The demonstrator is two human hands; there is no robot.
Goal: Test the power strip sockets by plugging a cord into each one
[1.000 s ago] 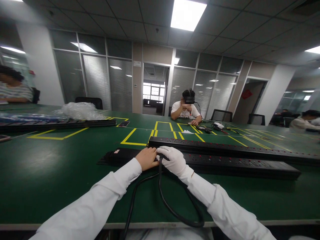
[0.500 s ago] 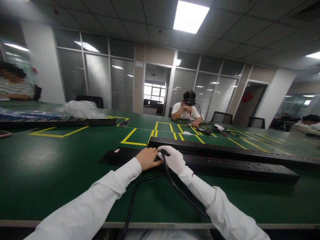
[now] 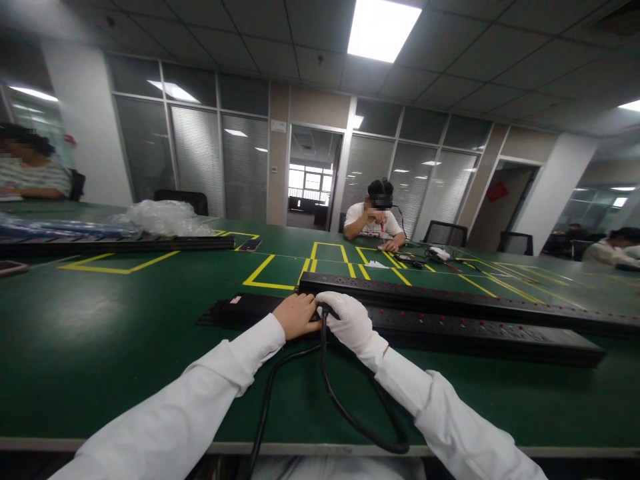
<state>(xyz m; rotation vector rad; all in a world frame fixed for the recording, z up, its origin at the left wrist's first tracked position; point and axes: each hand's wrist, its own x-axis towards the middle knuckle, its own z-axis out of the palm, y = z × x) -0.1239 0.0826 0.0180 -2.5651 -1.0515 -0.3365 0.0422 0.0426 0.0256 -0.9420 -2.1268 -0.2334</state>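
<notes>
A long black power strip (image 3: 480,331) with red-marked sockets lies across the green table. My bare left hand (image 3: 296,316) is wrapped over its left part. Right beside it, my right hand (image 3: 347,320) in a white glove is closed round the end of a thick black cable (image 3: 330,387) at the strip's top. The plug end is hidden by the fingers. From there the cable loops down to the table's front edge. A second black strip (image 3: 425,290) lies just behind the first.
Clear plastic wrap (image 3: 163,219) and black bars (image 3: 200,243) lie at the back left on the green table (image 3: 125,360). A phone (image 3: 250,245) rests near yellow tape. Across the table sits a person (image 3: 373,217) beside cables and small devices. Other people sit far left and right.
The cable below my right hand has swung left and now hangs in a wider, lower loop. Both hands are nearly where they were; the view has shifted slightly.
</notes>
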